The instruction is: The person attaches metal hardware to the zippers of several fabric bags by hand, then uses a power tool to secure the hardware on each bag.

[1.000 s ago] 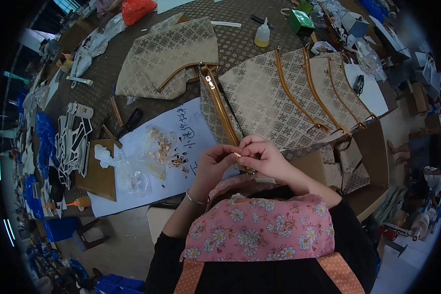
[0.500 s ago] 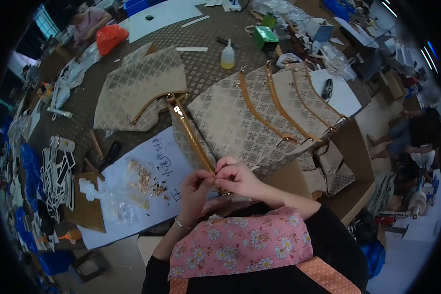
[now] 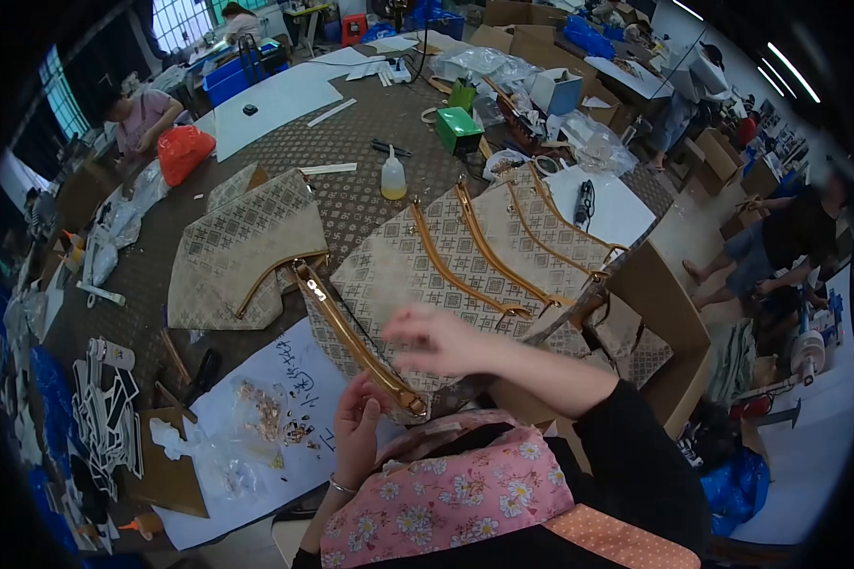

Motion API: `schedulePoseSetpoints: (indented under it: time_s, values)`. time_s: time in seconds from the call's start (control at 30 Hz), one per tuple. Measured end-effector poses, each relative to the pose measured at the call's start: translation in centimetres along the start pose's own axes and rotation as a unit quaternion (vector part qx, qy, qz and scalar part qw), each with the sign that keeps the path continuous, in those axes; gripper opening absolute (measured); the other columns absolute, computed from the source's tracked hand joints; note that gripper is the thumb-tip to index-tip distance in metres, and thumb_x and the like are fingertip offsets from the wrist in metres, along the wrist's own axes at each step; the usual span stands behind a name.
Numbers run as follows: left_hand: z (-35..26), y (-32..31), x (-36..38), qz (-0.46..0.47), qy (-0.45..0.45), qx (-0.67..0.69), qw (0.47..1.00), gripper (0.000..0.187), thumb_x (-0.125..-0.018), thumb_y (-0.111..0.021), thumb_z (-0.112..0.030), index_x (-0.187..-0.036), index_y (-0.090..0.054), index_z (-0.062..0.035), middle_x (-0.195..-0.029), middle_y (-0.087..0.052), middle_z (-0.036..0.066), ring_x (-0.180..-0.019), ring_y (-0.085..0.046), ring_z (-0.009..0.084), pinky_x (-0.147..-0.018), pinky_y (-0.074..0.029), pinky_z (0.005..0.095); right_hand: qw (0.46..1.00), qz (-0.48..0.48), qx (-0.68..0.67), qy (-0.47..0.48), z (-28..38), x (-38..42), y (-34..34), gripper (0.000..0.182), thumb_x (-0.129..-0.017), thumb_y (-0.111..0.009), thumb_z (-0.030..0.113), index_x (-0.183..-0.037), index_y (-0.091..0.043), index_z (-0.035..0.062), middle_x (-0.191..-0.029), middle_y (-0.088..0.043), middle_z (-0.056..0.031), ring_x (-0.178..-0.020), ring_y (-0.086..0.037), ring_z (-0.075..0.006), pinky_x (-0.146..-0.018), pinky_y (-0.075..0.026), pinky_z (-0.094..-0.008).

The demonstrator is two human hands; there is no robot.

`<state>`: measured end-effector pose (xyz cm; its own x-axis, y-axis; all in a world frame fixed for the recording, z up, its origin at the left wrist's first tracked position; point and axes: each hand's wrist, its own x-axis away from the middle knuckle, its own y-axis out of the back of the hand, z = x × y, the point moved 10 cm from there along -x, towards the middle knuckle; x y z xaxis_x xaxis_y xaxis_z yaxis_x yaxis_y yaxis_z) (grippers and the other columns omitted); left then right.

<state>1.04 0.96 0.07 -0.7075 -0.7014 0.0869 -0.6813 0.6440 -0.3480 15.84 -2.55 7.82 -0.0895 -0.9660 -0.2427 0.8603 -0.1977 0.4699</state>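
A beige patterned bag piece [image 3: 337,327] with a brown-trimmed zipper [image 3: 346,334] lies in front of me. A silver zipper pull [image 3: 315,288] is at its far end, and a metal ring [image 3: 416,406] at its near end. My left hand [image 3: 356,431] is beside the near end, its fingers loosely bent and apart, with nothing visible in them. Above the bag piece, my right hand [image 3: 441,341] is lifted, blurred, with fingers spread. Small gold-coloured metal fittings [image 3: 261,403] lie in a clear bag and loose on a white sheet [image 3: 218,517] to the left.
More patterned bags with brown handles [image 3: 474,251] overlap at the right; another bag [image 3: 247,247] lies at the left. A bottle of yellow liquid [image 3: 393,175] and a green box [image 3: 458,130] stand farther back. A cardboard box [image 3: 669,327] stands at the right. Other people are farther off.
My hands, pinched together at the near end of the zipper before, have parted. The right hand has lifted up and forward; the left stays close to the ring. The view has tilted upward.
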Motion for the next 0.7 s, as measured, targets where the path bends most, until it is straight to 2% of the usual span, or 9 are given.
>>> schedulePoseSetpoints:
  time_s: [0.07,0.1,0.27,0.33,0.4,0.43,0.57,0.63,0.7]
  values:
    - [-0.3,0.6,0.1,-0.012,-0.011,0.043,0.999,0.027,-0.088,-0.054,-0.005,-0.114,-0.053,-0.0014,-0.095,-0.058,0.003,-0.079,-0.054,0.0101,-0.075,-0.045,0.0237,0.988,-0.086,0.130,0.008,1.3,-4.4,7.2,0.057,-0.077,-0.068,0.020,-0.127,-0.044,0.0053,-0.100,-0.053,-0.0102,-0.080,-0.056,-0.0176,-0.068,-0.049,-0.0297]
    - [0.2,1.1,0.2,-0.010,-0.001,0.030,0.999,0.028,-0.087,-0.054,-0.005,-0.116,-0.052,-0.0020,-0.096,-0.058,0.003,-0.079,-0.054,0.0107,-0.074,-0.045,0.0240,0.988,-0.127,0.076,-0.053,-0.3,-6.8,10.7,0.065,-0.077,-0.067,0.022,-0.133,-0.037,0.0073,-0.101,-0.054,-0.0106,-0.078,-0.057,-0.0202,-0.070,-0.049,-0.0316]
    - [1.3,2.8,1.7,-0.026,0.039,0.003,0.999,0.030,-0.086,-0.057,-0.004,-0.116,-0.052,-0.0023,-0.095,-0.058,0.003,-0.080,-0.055,0.0111,-0.074,-0.046,0.0245,0.926,-0.247,0.240,-0.156,-2.9,-18.2,26.9,0.083,-0.074,-0.069,0.027,-0.141,-0.023,0.0110,-0.101,-0.063,-0.0135,-0.083,-0.062,-0.0229,-0.073,-0.050,-0.0333]
    - [2.4,2.8,2.4,0.007,0.084,-0.010,0.996,0.028,-0.086,-0.058,-0.005,-0.113,-0.054,-0.0029,-0.094,-0.059,0.002,-0.084,-0.054,0.0074,-0.075,-0.045,0.0215,0.921,-0.197,0.246,-0.227,-2.0,-18.8,28.6,0.084,-0.073,-0.070,0.024,-0.141,-0.022,0.0108,-0.097,-0.063,-0.0163,-0.082,-0.062,-0.0247,-0.067,-0.051,-0.0339]
    - [2.9,3.4,3.0,0.010,0.111,-0.035,0.993,0.027,-0.086,-0.058,-0.006,-0.112,-0.055,-0.0024,-0.094,-0.059,0.002,-0.084,-0.054,0.0072,-0.076,-0.045,0.0214,0.893,-0.214,0.305,-0.250,-1.5,-18.9,30.0,0.083,-0.074,-0.068,0.016,-0.142,-0.021,0.0214,-0.091,-0.062,-0.0116,-0.071,-0.058,-0.0143,-0.059,-0.049,-0.0269]
    - [3.6,3.5,3.5,0.018,0.142,-0.057,0.988,0.026,-0.086,-0.059,-0.006,-0.111,-0.056,-0.0020,-0.093,-0.060,0.002,-0.084,-0.055,0.0070,-0.076,-0.045,0.0213,0.895,-0.204,0.289,-0.272,-1.7,-18.9,30.2,0.085,-0.074,-0.069,0.015,-0.143,-0.020,0.0226,-0.089,-0.062,-0.0114,-0.067,-0.057,-0.0147,-0.056,-0.048,-0.0266]
    - [4.8,5.9,4.9,0.008,0.148,-0.096,0.984,0.026,-0.087,-0.057,-0.009,-0.112,-0.056,-0.0017,-0.095,-0.060,0.003,-0.085,-0.055,0.0080,-0.077,-0.045,0.0225,0.895,-0.165,0.316,-0.268,0.4,-18.2,30.0,0.086,-0.074,-0.069,0.012,-0.143,-0.019,0.0250,-0.090,-0.062,-0.0123,-0.068,-0.058,-0.0157,-0.054,-0.048,-0.0292]
    - [5.9,7.8,5.8,0.013,0.176,-0.211,0.961,0.028,-0.087,-0.056,-0.010,-0.113,-0.054,0.0008,-0.097,-0.061,0.005,-0.087,-0.056,0.0098,-0.076,-0.046,0.0243,0.879,-0.171,0.356,-0.267,-1.0,-18.4,31.2,0.085,-0.075,-0.068,0.012,-0.143,-0.020,0.0253,-0.090,-0.062,-0.0127,-0.068,-0.057,-0.0165,-0.056,-0.048,-0.0295]
    - [8.0,11.0,7.0,-0.014,0.168,-0.274,0.947,0.031,-0.086,-0.058,-0.013,-0.114,-0.054,-0.0003,-0.095,-0.060,0.006,-0.084,-0.056,0.0121,-0.073,-0.047,0.0262,0.886,-0.209,0.355,-0.212,-2.2,-18.8,32.3,0.077,-0.077,-0.064,0.010,-0.142,-0.024,0.0242,-0.078,-0.061,-0.0125,-0.063,-0.056,-0.0178,-0.052,-0.048,-0.0306]
